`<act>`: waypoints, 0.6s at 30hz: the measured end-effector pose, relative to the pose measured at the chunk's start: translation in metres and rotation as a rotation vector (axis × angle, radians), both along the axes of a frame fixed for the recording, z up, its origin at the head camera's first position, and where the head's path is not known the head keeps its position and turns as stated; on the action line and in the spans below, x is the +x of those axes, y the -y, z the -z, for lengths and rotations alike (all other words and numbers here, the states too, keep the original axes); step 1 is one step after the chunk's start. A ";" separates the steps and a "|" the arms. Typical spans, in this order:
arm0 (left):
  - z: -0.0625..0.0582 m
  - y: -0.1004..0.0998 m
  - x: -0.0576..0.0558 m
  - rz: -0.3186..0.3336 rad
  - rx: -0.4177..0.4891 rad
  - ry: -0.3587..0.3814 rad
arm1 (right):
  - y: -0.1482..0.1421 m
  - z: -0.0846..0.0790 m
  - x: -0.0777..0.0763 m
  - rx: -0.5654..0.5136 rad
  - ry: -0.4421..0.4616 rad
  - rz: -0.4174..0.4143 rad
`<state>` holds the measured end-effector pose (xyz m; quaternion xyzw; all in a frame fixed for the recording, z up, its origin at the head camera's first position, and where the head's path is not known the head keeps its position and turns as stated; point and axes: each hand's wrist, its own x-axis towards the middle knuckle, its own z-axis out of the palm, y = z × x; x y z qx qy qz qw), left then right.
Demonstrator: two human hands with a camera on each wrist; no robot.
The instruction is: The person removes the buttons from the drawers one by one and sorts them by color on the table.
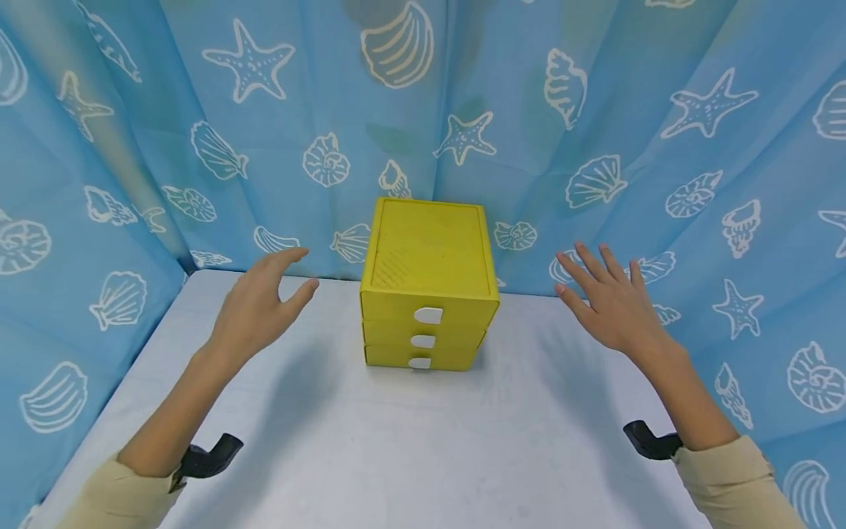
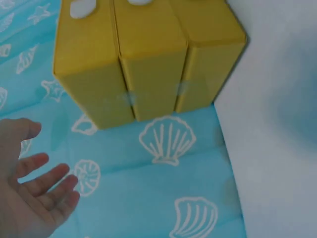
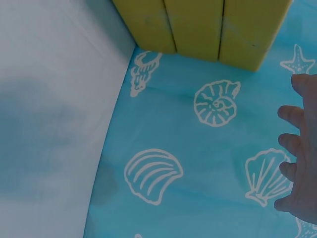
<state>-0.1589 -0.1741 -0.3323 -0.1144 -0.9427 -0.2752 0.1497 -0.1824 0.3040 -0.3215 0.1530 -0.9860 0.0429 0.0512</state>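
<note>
A yellow three-drawer storage box (image 1: 429, 250) stands at the back middle of the white table, its drawers pushed in, each with a white tab handle (image 1: 428, 315) on the front. My left hand (image 1: 254, 305) hovers to the left of the box, thumb and fingers apart, holding nothing. On the other side, my right hand (image 1: 611, 308) is raised with its fingers spread, clear of the box. The left wrist view shows the box's side (image 2: 153, 74) beyond my loosely bent fingers. In the right wrist view, my fingertips (image 3: 289, 144) appear at the right edge.
Blue curtains (image 1: 529, 184) with white shell and starfish prints hang behind and at both sides of the white tabletop (image 1: 423, 455). Black straps with camera mounts (image 1: 211, 455) sit on both wrists, just beyond beige sleeves (image 1: 734, 477).
</note>
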 end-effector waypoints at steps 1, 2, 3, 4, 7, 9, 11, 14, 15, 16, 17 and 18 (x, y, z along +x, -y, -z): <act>0.002 -0.001 0.005 0.005 0.030 -0.009 | 0.001 0.000 0.000 -0.004 -0.002 -0.003; 0.004 -0.002 0.009 0.011 0.058 -0.020 | 0.001 -0.001 0.000 -0.007 -0.004 -0.006; 0.007 -0.003 0.014 0.016 0.083 -0.029 | 0.003 -0.002 0.000 -0.011 -0.006 -0.010; 0.009 -0.005 0.018 0.019 0.103 -0.039 | 0.004 -0.002 0.000 -0.013 -0.010 -0.014; 0.016 -0.010 0.031 0.034 0.145 -0.049 | 0.009 -0.004 0.000 -0.023 -0.016 -0.026; 0.020 -0.014 0.037 0.052 0.163 -0.046 | 0.012 -0.005 -0.001 -0.027 -0.020 -0.029; 0.023 -0.020 0.042 0.072 0.178 -0.042 | 0.015 -0.007 -0.001 -0.027 -0.026 -0.032; 0.027 -0.027 0.047 0.104 0.213 -0.041 | 0.019 -0.010 -0.002 -0.027 -0.040 -0.046; 0.027 -0.030 0.049 0.113 0.227 -0.038 | 0.021 -0.011 -0.003 -0.026 -0.049 -0.055; 0.028 -0.033 0.050 0.120 0.240 -0.032 | 0.022 -0.011 -0.004 -0.023 -0.056 -0.064; 0.028 -0.035 0.050 0.126 0.252 -0.023 | 0.024 -0.012 -0.004 -0.020 -0.060 -0.074; 0.029 -0.038 0.051 0.133 0.264 -0.014 | 0.026 -0.013 -0.005 -0.017 -0.063 -0.083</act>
